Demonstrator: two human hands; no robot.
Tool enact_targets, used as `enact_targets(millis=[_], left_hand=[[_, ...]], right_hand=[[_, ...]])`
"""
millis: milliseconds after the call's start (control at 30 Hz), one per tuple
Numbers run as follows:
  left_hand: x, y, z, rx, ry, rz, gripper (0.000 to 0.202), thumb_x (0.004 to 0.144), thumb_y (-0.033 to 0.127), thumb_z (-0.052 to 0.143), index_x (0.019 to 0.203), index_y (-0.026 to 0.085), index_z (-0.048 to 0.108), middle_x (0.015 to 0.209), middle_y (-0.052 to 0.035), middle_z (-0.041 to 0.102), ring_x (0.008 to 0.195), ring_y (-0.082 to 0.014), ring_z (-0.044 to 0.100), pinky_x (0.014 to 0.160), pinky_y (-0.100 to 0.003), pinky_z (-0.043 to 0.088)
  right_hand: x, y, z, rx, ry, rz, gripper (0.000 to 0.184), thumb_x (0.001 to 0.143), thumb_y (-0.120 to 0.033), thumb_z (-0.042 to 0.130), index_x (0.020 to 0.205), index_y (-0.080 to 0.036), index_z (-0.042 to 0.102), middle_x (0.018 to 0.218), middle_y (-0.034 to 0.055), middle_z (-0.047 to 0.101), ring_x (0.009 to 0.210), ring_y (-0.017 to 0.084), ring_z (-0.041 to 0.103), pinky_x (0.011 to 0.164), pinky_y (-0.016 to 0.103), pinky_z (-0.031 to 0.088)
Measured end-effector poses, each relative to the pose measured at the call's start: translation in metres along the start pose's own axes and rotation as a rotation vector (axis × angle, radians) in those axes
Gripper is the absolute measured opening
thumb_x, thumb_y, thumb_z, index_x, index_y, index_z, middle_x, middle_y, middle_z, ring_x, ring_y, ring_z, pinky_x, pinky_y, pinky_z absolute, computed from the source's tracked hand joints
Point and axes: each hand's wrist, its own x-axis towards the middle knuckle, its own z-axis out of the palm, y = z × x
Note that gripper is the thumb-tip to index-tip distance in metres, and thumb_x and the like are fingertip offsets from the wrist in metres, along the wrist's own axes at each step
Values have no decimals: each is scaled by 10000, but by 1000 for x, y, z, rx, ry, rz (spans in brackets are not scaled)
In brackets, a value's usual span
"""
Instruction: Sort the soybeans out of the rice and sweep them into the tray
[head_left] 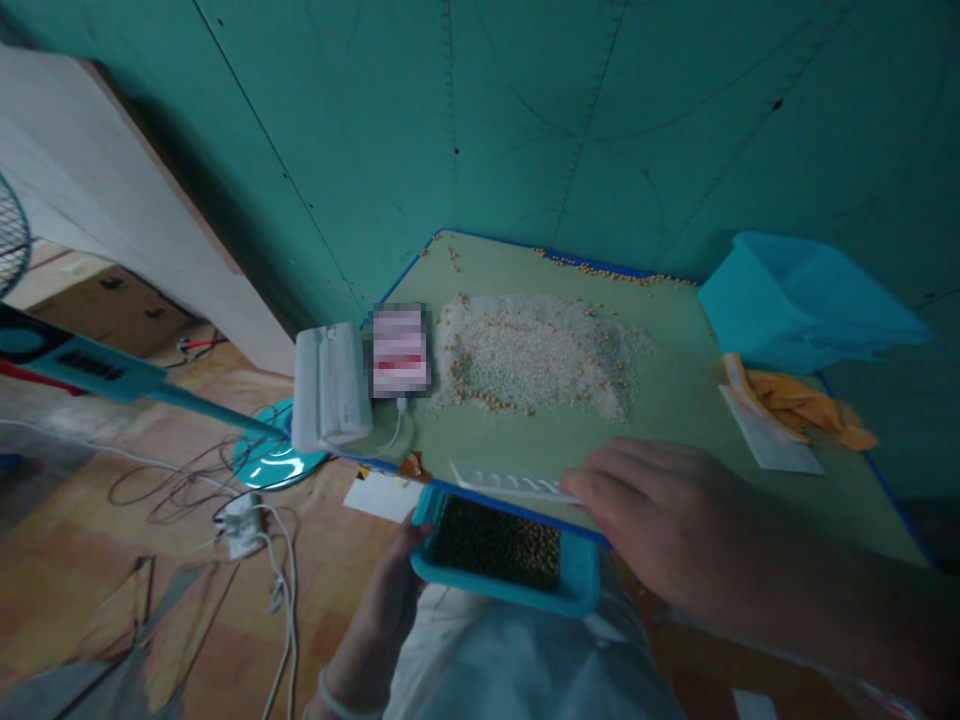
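My left hand [394, 580] grips the left end of a blue plastic tub [581, 575] just below the table's front edge. Inside it lie dark green beans [480, 540] and, towards the right, tan soybeans [546, 548]. My right hand [645, 500] is closed on the right end of a white toothed strip [510, 485], which runs along the table's near edge above the tub. Farther back on the pale green tabletop [675, 410], white rice-like grains [517, 345] are spread out with soybeans scattered among them.
A white box-like device [332, 388] and a phone-like screen [400, 350] with a cable stand at the left. A blue bin [795, 300] and an orange cloth [806, 405] on white paper [772, 430] are at the right. Soybeans line the back edge. A fan [135, 375] stands left.
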Motion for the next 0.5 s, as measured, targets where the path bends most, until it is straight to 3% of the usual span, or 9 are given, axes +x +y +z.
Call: enact_targets(millis=[233,400,500], left_hand=[[0,14,-10,-26,81,30,371,612,310,639,956,184,694,859,-40,784,874,-309,676,668,-332,535],[-1,15,-11,-32,121,43,279,647,282,607,888,182,705,636,-16,770,890,-312,670,740,-351,517],[-3,12,-7,-37,96,47,317,642,279,609,927,179,703,680,-18,778,945,-319,649,803,-356,498]], right_hand=[[-4,-5,-8,76,-34,-56,205,762,-60,489,856,-238,525,761,-24,573,683,158,522,611,294,335],[13,21,-11,-82,67,59,161,857,-143,406,826,-186,557,763,32,619,686,174,567,594,288,358],[31,40,-9,-142,80,130,177,881,-197,392,895,-172,567,839,64,642,763,196,591,621,287,377]])
